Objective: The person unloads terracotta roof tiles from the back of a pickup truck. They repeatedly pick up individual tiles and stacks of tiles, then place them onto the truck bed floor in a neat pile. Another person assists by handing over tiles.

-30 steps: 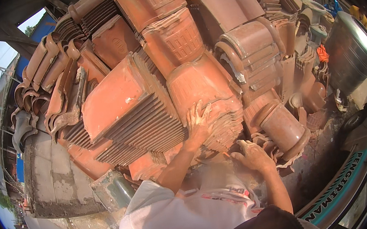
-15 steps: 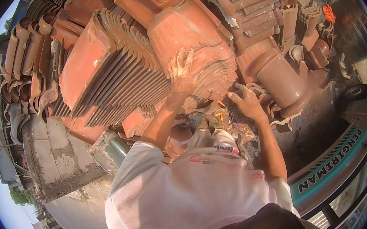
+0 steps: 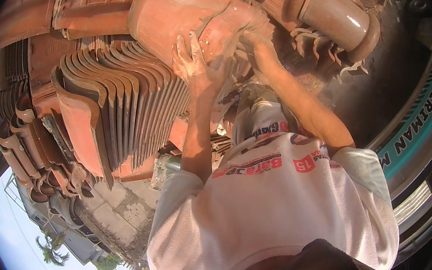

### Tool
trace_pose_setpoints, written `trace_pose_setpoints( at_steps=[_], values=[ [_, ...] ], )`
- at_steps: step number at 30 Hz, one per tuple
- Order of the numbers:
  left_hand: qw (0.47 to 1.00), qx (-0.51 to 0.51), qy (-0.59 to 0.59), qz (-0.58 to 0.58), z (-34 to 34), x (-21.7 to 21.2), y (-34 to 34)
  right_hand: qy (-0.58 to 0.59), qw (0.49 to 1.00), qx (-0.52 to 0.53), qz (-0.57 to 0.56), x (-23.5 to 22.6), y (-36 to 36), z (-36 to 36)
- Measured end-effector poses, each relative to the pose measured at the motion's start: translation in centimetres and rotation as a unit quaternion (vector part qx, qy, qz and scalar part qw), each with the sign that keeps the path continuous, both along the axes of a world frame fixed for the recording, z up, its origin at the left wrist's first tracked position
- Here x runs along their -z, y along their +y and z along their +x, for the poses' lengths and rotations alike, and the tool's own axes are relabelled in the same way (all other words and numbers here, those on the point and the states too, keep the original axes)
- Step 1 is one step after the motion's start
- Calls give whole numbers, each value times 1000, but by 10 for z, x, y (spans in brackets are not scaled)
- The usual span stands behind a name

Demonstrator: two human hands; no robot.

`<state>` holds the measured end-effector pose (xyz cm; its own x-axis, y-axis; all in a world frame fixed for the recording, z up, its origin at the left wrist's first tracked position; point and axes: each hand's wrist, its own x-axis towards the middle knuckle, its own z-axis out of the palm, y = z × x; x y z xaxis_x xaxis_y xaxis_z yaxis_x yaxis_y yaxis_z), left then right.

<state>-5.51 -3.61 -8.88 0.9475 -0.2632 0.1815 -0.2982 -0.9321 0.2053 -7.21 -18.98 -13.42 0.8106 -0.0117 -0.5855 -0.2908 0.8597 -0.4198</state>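
A stack of orange clay roof tiles (image 3: 170, 15) lies in front of me, its chipped, layered near edges facing my body. My left hand (image 3: 195, 65) rests on the stack's near left part, fingers spread over the tile surface. My right hand (image 3: 261, 55) is at the stack's near right edge. Its fingers are curled against the tile edges, the tips partly hidden. Just left of my left arm stands a row of wavy clay tiles (image 3: 120, 92), packed on edge.
A large brown cylindrical clay piece (image 3: 336, 17) lies at the right. Curved ridge tiles (image 3: 20, 149) are piled at the far left, above pale paving (image 3: 115, 210). A vehicle with a teal lettered panel (image 3: 423, 127) stands at the lower right.
My right hand has moved up and left from beside the stack onto its near edge. My left hand stays on the tiles. The view has shifted closer to the stack and turned.
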Motion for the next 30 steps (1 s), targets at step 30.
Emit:
trace_pose_setpoints(
  at_steps=[30],
  values=[
    [467,-380,205,-772,-59,29,50,-91,733,-316,-595,10,-59,113]
  ],
)
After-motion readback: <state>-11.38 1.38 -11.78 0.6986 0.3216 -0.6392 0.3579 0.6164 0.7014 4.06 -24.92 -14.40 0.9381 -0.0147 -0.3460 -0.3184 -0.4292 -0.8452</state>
